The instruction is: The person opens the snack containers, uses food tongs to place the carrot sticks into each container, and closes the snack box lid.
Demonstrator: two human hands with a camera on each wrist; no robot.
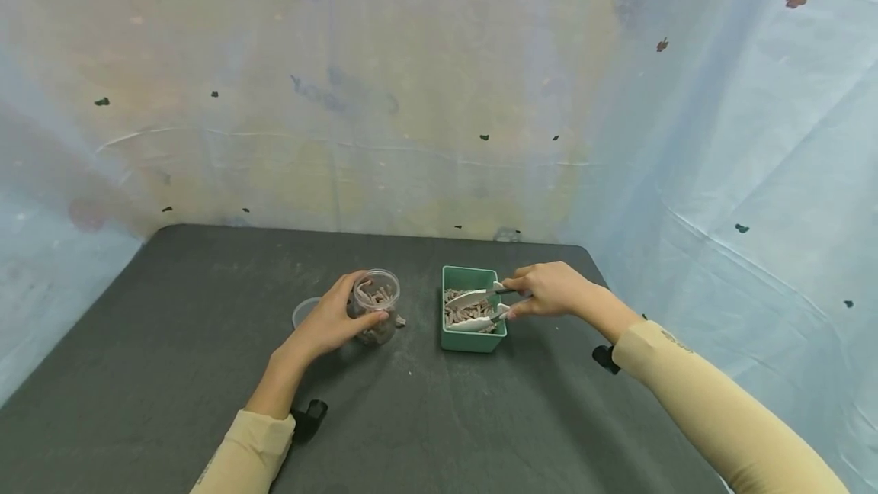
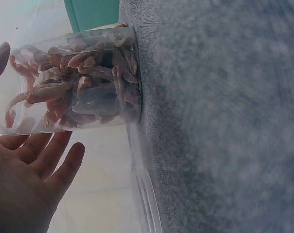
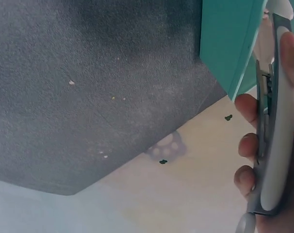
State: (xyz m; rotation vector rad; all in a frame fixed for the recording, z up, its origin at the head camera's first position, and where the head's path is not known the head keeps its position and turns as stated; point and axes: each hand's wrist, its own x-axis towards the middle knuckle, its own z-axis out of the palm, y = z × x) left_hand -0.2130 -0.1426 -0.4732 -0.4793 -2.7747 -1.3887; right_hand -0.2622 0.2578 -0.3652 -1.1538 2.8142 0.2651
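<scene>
My left hand (image 1: 338,316) grips a clear plastic jar (image 2: 84,80) near its open rim, thumb on one side and fingers on the other. Brown, twisted strips (image 1: 375,294) fill much of the jar, which stands upright on the dark table. In my right hand (image 1: 549,290) is a pair of tongs (image 3: 278,121) with grey-and-black handles and white tips. The spread tips reach into a green bin (image 1: 473,341), over more brown strips (image 1: 466,312) lying there. Whether they pinch a piece cannot be told.
A clear round lid (image 1: 302,312) lies left of the jar, partly behind my left hand. One loose brown piece (image 1: 401,322) sits just right of the jar. The dark table (image 1: 439,418) ends at a patterned plastic sheet (image 1: 384,136) at the back.
</scene>
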